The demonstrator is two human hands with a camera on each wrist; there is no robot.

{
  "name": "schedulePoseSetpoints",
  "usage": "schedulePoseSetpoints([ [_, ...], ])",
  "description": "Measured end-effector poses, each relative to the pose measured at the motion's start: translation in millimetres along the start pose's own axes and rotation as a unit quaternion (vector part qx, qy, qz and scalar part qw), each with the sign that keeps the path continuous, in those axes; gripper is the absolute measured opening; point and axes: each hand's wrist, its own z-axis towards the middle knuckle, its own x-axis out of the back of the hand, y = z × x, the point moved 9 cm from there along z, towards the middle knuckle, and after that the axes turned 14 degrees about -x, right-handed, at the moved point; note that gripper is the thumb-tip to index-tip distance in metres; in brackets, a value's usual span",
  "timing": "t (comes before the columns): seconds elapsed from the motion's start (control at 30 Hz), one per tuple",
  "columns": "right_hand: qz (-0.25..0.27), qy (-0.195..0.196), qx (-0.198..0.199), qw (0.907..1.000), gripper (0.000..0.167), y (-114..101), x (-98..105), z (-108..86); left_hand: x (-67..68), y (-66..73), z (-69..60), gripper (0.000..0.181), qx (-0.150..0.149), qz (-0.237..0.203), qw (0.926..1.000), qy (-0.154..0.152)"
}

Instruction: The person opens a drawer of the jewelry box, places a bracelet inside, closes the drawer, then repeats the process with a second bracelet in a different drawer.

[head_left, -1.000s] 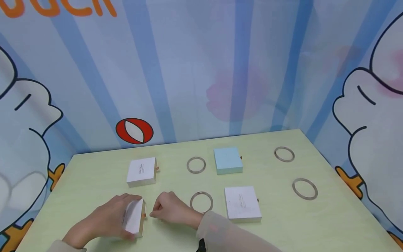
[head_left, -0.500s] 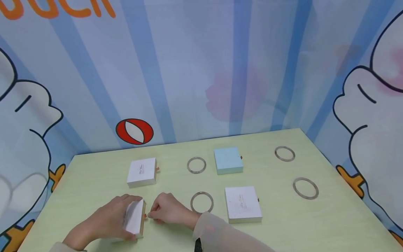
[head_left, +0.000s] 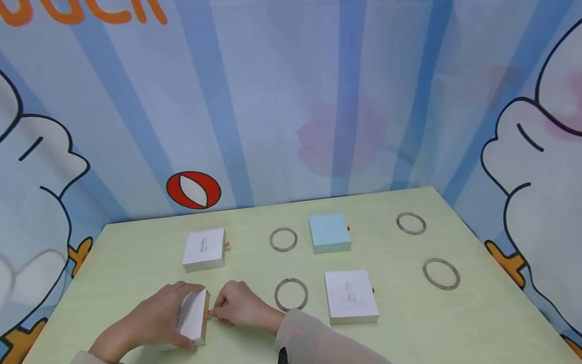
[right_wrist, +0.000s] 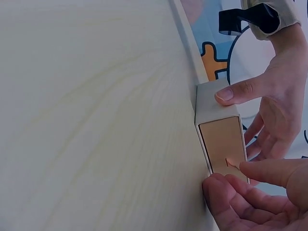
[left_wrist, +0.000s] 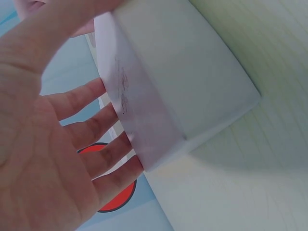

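Observation:
My left hand (head_left: 147,318) grips a white slide-out box (head_left: 193,317) at the table's near left, thumb on one side and fingers on the opposite side. In the right wrist view the box shows its tan drawer front (right_wrist: 221,137), flush inside the white sleeve. A small orange ribbon tab (right_wrist: 233,163) sticks out of that front. My right hand (head_left: 243,306) is at the tab, thumb and forefinger pinching it, with the other fingers curled. In the left wrist view the box's printed face (left_wrist: 127,91) lies against my left fingertips (left_wrist: 126,166).
A second white box (head_left: 204,249) lies behind my left hand. A light blue box (head_left: 329,232) and another white box (head_left: 350,296) lie toward the right. Grey bangles rest among them: one near bangle (head_left: 276,294), one far bangle (head_left: 283,229), two at the right (head_left: 425,273).
My right hand has moved slightly left to the box, and its fingertips have closed on the ribbon tab. The left hand and the box have stayed in place.

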Motion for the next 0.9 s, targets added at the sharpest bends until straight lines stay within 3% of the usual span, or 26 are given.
schedulePoseSetpoints([
  [0.33,0.032,-0.008,-0.015,0.9993,0.027,2.3,-3.8,1.7,-1.1,-2.5,-0.9,0.102,0.004,-0.007,1.0,0.002],
  [0.57,0.025,-0.003,-0.012,0.9996,0.029,0.5,-4.3,3.3,1.8,-0.1,-1.3,0.102,-0.007,-0.007,0.9999,0.006],
  [0.9,0.037,-0.011,-0.014,0.9991,0.027,0.4,-9.8,5.7,0.8,-0.5,-1.9,0.102,0.006,-0.007,0.9999,0.005],
])
